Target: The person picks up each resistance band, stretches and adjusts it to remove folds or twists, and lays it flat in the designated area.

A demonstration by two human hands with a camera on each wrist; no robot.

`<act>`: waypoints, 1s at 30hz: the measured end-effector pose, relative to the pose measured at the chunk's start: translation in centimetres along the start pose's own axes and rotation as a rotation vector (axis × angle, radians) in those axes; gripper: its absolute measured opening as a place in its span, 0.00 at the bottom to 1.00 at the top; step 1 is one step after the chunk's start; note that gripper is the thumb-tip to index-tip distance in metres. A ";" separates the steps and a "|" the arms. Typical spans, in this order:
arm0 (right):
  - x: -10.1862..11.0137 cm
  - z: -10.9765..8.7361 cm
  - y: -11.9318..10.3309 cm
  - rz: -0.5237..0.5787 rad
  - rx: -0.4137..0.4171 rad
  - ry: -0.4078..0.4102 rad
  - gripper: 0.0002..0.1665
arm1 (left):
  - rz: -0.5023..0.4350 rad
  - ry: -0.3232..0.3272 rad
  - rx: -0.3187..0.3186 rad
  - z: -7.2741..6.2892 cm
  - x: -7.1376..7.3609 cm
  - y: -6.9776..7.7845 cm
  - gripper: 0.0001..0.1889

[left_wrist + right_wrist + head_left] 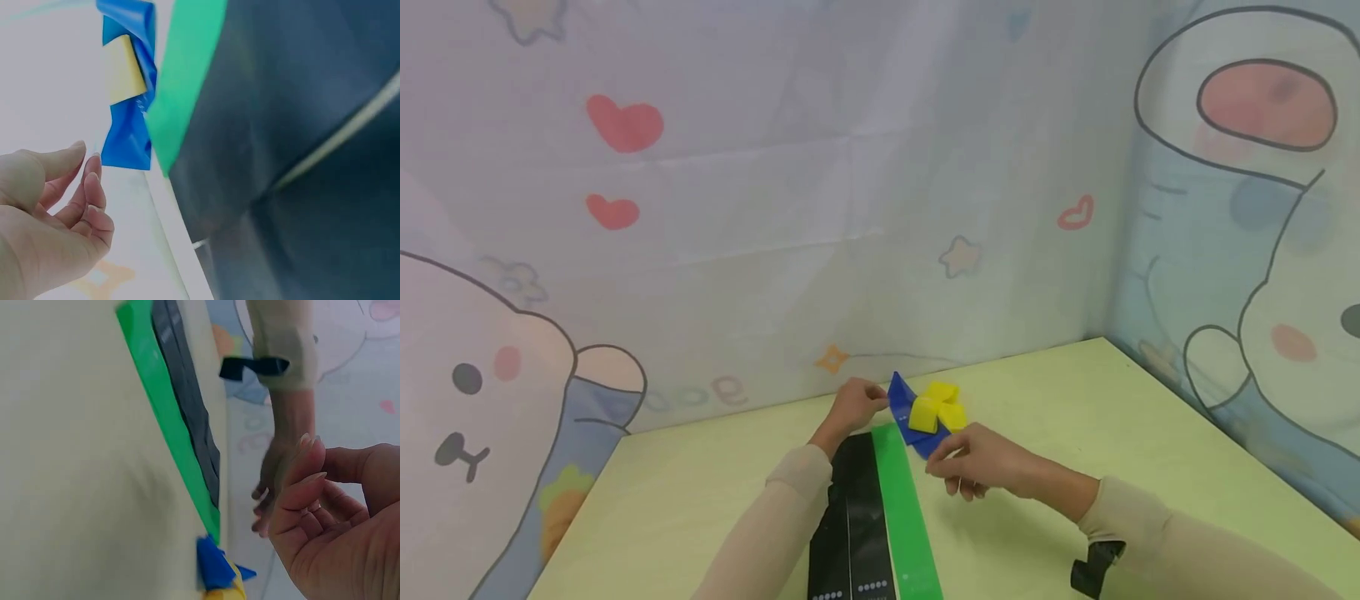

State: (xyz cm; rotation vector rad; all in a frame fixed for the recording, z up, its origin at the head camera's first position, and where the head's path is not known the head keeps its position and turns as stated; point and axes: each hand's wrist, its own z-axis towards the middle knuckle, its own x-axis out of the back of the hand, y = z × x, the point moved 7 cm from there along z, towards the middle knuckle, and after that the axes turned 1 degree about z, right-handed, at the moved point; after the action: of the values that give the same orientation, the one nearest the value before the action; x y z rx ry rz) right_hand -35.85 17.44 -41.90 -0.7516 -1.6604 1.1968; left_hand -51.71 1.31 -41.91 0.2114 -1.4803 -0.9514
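Observation:
A blue resistance band (898, 407) lies flattened beyond the far end of a green band (904, 508), with a yellow band (925, 412) folded in loops on top of it. Close to the blue band's far tip is my left hand (856, 406); in the left wrist view its thumb and fingers (94, 187) are bent with nothing visible between them. My right hand (981, 461) hovers by the blue band's near end. Its thumb and fingertips (306, 450) come together in the right wrist view, and no held thing shows there.
Two black bands (868, 517) lie side by side along the green band's left, with rows of printed dots at the near end. Pale yellow cloth covers the table (1037, 400). Behind it hangs a cartoon-printed curtain (790, 275), which continues down the right side.

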 end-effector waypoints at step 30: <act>12.4 9.7 5.2 0.068 -0.180 0.405 0.26 | -0.124 0.077 0.164 1.1 -3.9 2.5 0.17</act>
State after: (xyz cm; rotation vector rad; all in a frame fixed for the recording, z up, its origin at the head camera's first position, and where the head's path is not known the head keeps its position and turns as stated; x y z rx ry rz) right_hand -49.80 26.30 -43.71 -1.0919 -1.4212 0.8744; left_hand -50.94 5.86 -43.04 0.4589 -1.4880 -0.9099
